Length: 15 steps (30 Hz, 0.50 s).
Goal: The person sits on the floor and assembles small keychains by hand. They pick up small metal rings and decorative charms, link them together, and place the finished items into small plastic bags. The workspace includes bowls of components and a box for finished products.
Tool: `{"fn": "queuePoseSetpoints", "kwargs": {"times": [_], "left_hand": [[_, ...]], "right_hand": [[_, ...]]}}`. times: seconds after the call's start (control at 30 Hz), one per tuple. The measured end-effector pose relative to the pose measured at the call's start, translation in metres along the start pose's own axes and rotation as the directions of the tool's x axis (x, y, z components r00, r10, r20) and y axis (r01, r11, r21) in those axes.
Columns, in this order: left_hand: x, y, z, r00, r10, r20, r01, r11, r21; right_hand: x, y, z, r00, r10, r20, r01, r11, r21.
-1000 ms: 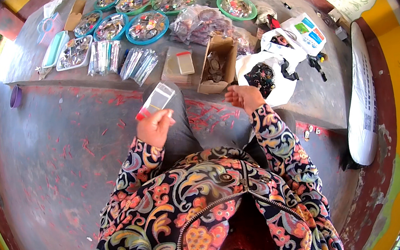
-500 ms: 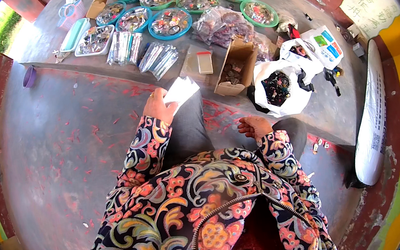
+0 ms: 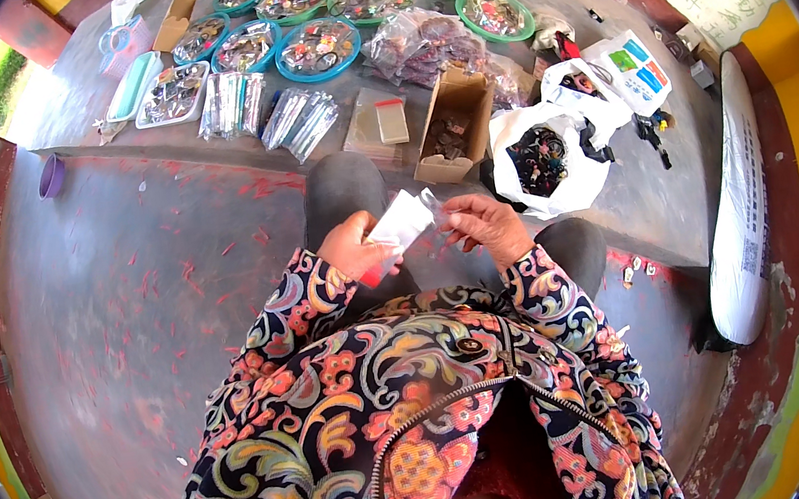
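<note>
Above my knees, my left hand (image 3: 354,247) is closed on a small stack of white slips (image 3: 401,222), which look like cards or paper. A bit of clear plastic with a red strip (image 3: 377,272) shows under its fingers. Facing it, my right hand (image 3: 487,225) has thumb and fingertips pinched on a small clear plastic bag (image 3: 433,207) at the far right end of the white slips. Whether the bag is apart from the stack I cannot tell.
On the raised ledge ahead lie flat clear bags (image 3: 372,130), an open cardboard box (image 3: 454,126), a white bag of dark small items (image 3: 539,162), bundles of wrapped sticks (image 3: 300,121) and several basins of packets (image 3: 319,50). A long white wrapped roll (image 3: 733,216) leans at the right.
My left hand has come down and nearer with the white slips. My right hand has risen from beside my right knee and now grips clear plastic at their end.
</note>
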<state>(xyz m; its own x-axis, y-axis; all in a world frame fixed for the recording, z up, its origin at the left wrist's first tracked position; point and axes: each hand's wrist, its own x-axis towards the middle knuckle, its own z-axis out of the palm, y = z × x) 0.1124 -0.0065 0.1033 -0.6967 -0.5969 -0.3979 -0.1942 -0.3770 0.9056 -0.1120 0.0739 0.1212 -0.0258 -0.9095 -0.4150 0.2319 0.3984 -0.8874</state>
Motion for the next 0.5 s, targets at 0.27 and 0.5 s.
{"fn": "queuePoseSetpoints", "kwargs": {"times": [0.27, 0.5], "left_hand": [[-0.007, 0.009, 0.01, 0.983, 0.011, 0.185, -0.004, 0.999, -0.039], [-0.014, 0.021, 0.003, 0.963, -0.131, 0.235, 0.118, 0.991, 0.066]], "right_hand": [[-0.004, 0.01, 0.012, 0.977, -0.208, -0.037, 0.2, 0.966, -0.161], [-0.003, 0.012, 0.016, 0.956, -0.285, -0.071, 0.274, 0.952, -0.137]]}}
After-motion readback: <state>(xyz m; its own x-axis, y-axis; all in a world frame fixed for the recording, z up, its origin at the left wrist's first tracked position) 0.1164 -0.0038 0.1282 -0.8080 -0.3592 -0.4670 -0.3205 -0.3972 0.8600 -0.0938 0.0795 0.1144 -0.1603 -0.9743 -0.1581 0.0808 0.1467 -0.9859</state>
